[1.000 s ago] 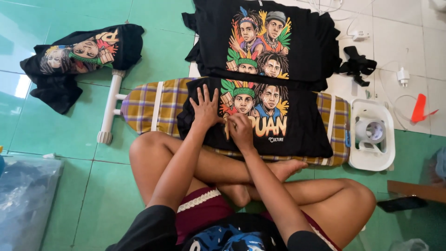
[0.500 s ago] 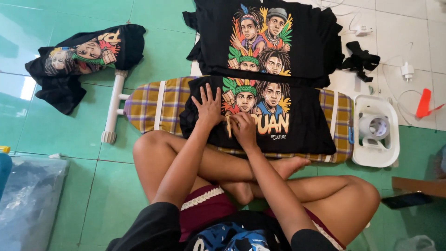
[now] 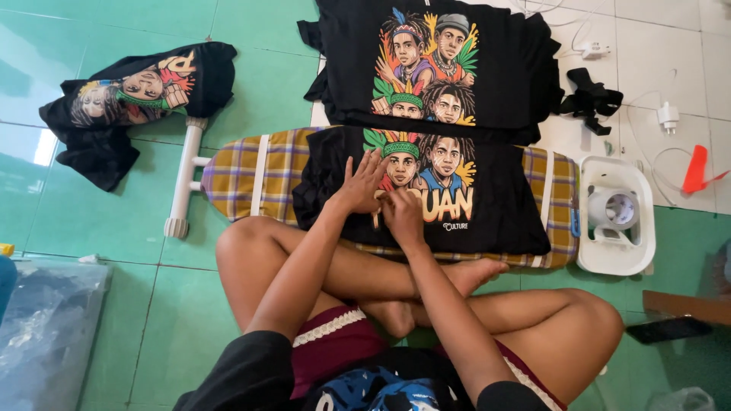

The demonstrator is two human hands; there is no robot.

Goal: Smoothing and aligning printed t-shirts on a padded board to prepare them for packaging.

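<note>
Seen from above, a person sits cross-legged on a green tiled floor, both bare hands resting on a black shirt with a bright printed picture of faces. That shirt lies flat across a low plaid ironing board just beyond the knees, likely so the cloth stays smooth and within easy reach.

Left hand: fingers spread wide, palm pressed flat on the print, seemingly pinning the cloth in place. Right hand: touching the left, fingers drawn close together and curled down onto the print near its lower edge. Whether they pinch anything cannot be told.

A second shirt of the same kind lies spread on the floor just past the board, its lower edge meeting the first. A third, crumpled shirt lies well apart at upper left. A white iron rest sits at the board's right end. Chargers and white cables trail over the pale tiles at upper right. A clear plastic bag lies at lower left.
</note>
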